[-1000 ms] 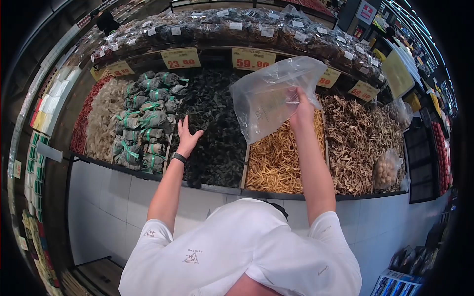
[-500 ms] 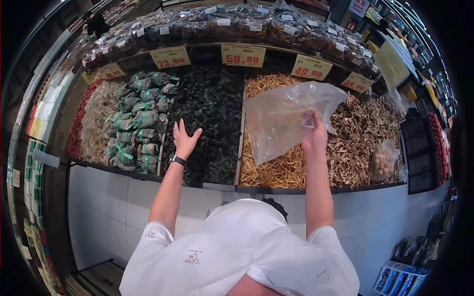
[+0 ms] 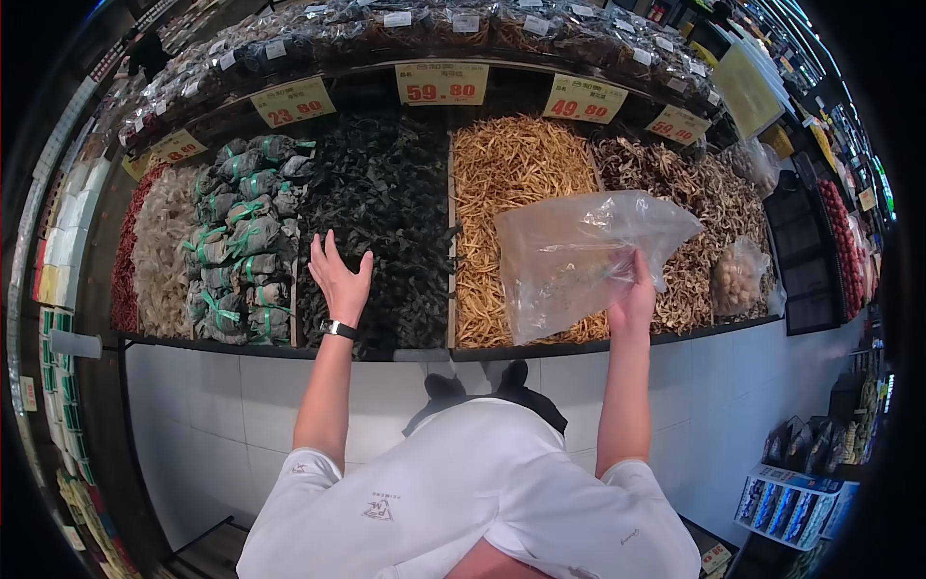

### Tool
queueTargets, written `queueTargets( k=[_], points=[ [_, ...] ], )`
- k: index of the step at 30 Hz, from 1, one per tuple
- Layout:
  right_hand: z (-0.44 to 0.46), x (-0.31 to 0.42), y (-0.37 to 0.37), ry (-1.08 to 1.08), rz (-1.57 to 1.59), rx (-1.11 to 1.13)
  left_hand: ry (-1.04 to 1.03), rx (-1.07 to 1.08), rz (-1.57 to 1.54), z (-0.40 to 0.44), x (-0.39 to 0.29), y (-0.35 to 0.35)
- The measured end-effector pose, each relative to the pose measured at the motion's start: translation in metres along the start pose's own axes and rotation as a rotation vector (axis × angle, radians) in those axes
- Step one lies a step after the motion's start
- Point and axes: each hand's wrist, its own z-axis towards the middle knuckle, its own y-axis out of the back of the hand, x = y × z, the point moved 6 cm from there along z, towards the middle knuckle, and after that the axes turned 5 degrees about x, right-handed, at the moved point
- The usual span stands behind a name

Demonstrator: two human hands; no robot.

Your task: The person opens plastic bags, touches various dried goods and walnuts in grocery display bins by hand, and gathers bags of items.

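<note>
My right hand [image 3: 632,297] grips a clear plastic bag [image 3: 569,256] by its right part, the thumb and fingers closed on the film. The bag spreads out over a bin of yellow dried strips [image 3: 521,154]. My left hand [image 3: 340,283], with a watch on the wrist, has its fingers spread and holds nothing. It hovers above the left front part of a bin of dark, leafy dried goods [image 3: 395,212]; whether it touches them I cannot tell. Grey bundles tied with green bands [image 3: 246,232] lie left of that hand.
Brown dried strips [image 3: 714,193] fill the bin on the right, with a bag of round tan items [image 3: 738,275] on them. Price cards [image 3: 442,84] line the back edge below packaged goods [image 3: 463,24]. Pale translucent dried goods [image 3: 169,256] lie farther left.
The bag and my right hand have moved lower, toward the bin's front edge. My left hand stays spread and sits slightly left. The whole view has shifted, showing my shoes.
</note>
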Motion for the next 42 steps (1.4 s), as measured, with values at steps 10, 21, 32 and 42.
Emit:
queueTargets(
  k=[10, 21, 32, 42],
  points=[
    [-0.014, 0.029, 0.045, 0.005, 0.012, 0.028, -0.487, 0.01, -0.154, -0.04, -0.109, -0.007],
    [-0.02, 0.091, 0.114, 0.077, 0.05, -0.035, -0.677, 0.48, 0.433, -0.015, -0.125, -0.153],
    [-0.018, 0.137, 0.195, 0.055, -0.001, -0.187, -0.625, 0.541, 0.763, -0.04, -0.101, -0.148],
    [0.003, 0.137, 0.179, -0.019, -0.003, -0.084, -0.369, 0.58, 0.79, -0.041, -0.139, -0.134]
  ],
)
